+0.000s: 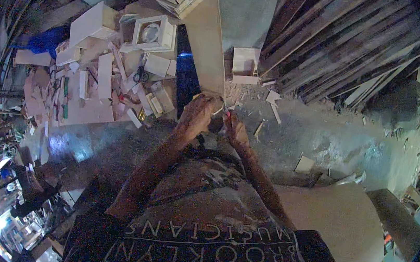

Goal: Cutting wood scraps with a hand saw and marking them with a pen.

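Close together in front of my body are my two hands, near the end of a long pale board (208,41). My left hand (199,113) is closed around a small pale piece (218,109), whose shape is mostly hidden by the fingers. Just right of it, my right hand (236,130) is closed on a small tool with a red handle (228,115). The tool's tip points at the pale piece, but its exact kind is too small to tell. A dark blue strip (188,68) lies left of the board, beyond my left hand.
Left, a low work surface holds wood offcuts (104,76), scissors (141,75), a pale box (94,25) and a square frame with a round opening (151,33). An open wooden box (245,64) stands ahead. Long planks (330,46) lean at right; a sheet (336,214) lies near right.
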The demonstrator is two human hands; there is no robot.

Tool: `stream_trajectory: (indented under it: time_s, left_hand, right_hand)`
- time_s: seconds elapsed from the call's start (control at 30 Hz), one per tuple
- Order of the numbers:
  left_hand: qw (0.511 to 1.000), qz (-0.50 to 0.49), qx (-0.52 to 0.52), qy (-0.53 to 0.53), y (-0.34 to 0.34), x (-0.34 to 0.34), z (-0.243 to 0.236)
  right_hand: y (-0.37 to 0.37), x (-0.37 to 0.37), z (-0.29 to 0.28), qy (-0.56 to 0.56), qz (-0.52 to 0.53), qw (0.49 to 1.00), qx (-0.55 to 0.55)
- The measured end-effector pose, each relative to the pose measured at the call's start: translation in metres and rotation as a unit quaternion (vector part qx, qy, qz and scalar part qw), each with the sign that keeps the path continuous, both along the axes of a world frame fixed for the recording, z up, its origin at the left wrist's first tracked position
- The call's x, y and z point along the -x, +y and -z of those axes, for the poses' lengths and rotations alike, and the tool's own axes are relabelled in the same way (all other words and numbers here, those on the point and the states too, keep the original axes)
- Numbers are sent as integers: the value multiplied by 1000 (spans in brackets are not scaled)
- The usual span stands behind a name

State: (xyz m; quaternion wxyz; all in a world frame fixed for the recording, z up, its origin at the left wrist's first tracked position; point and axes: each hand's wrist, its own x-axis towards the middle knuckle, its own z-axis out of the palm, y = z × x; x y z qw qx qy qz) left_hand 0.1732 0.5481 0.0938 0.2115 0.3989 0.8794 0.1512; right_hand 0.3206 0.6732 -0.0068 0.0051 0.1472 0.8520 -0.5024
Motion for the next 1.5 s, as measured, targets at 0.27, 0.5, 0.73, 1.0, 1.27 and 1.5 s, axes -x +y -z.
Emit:
stream_trajectory:
  time_s: [0.27,0.5,0.73,1.0,1.27,1.5]
  left_hand:
    - [997,-6,-76,-9,-1,0,22]
    - [984,68,-124,108,-28,-12,68]
    - [998,60,-7,-26,-7,-4,20]
    - [986,-23,-156,-57,-5,8,11]
    - [993,11,-37,-114,14,16,-26]
    - [991,13,-82,-104,7,48,8]
  right_hand:
    - [-3,1,24,214,-32,917,-336]
    - [-22,8,12,52,100,993,-26]
    - [3,16,1,-137,34,988,-63]
    - [17,21,-8,156,-74,948,-269]
    - [-2,21,6,95,-9,994,-43]
    - [-5,45,-40,-121,-7,983,135]
